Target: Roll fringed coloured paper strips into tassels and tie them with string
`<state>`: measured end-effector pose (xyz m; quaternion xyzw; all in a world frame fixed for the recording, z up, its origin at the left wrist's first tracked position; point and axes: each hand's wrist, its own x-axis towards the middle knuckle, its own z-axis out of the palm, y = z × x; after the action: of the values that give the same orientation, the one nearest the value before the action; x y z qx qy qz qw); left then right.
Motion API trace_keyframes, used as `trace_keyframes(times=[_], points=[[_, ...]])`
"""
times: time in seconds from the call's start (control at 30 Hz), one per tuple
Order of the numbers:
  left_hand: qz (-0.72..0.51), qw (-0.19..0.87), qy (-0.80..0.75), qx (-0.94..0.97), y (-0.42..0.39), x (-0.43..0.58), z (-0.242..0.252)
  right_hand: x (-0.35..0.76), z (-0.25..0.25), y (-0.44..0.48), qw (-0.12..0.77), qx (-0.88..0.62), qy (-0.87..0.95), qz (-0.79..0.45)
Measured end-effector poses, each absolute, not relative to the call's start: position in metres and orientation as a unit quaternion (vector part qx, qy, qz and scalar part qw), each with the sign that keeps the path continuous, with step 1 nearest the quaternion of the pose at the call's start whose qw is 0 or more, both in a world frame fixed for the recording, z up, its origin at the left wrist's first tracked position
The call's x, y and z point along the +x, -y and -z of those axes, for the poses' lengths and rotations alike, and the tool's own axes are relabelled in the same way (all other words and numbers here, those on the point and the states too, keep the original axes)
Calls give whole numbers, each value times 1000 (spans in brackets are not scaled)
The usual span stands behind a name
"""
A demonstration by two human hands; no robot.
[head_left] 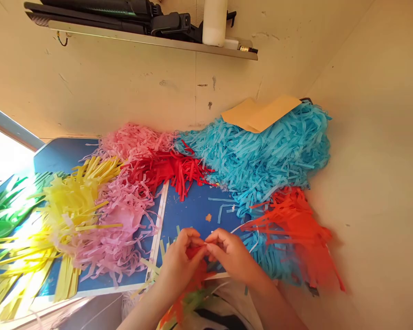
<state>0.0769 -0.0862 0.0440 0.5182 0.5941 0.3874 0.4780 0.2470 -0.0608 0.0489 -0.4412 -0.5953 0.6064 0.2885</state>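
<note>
My left hand [184, 259] and my right hand [230, 254] meet at the table's front edge, fingertips pinched together. Between them is an orange-red tissue paper fringe [200, 272], its strips hanging below my fingers toward my lap. The exact spot where the fingertips pinch is partly hidden. A thin white string [258, 236] loops out beside my right hand. To the right of that hand lies a bunch of orange-red fringe [296, 224], partly over blue fringe [271, 256]. Some pale green strips [163, 247] show behind my left hand.
A large light-blue fringe pile [268, 156] carries a folded tan paper [261, 114]. Red [172, 169], pink [134, 142], lilac [120, 233], yellow [69, 201] and green fringes [10, 211] cover the blue table [192, 211] leftward. Above is a wall shelf [151, 42] with a white bottle [214, 23].
</note>
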Motion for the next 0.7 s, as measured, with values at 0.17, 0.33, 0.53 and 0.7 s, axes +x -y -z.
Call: trace_keyframes(times=[0.17,0.33,0.53,0.7], points=[[-348,397,-617,584,90,75,-41,244,-45,63,290,-459,644,-539],[-344,362,-619,606,91,79,-39,241,-44,67,284,-485,777,-284],[-396,389,-605,571,90,85,-52,243,-45,65,442,-408,684,-413],[-404,403,-590,571,88,90,-53,241,-51,61,461,-409,654,-439]])
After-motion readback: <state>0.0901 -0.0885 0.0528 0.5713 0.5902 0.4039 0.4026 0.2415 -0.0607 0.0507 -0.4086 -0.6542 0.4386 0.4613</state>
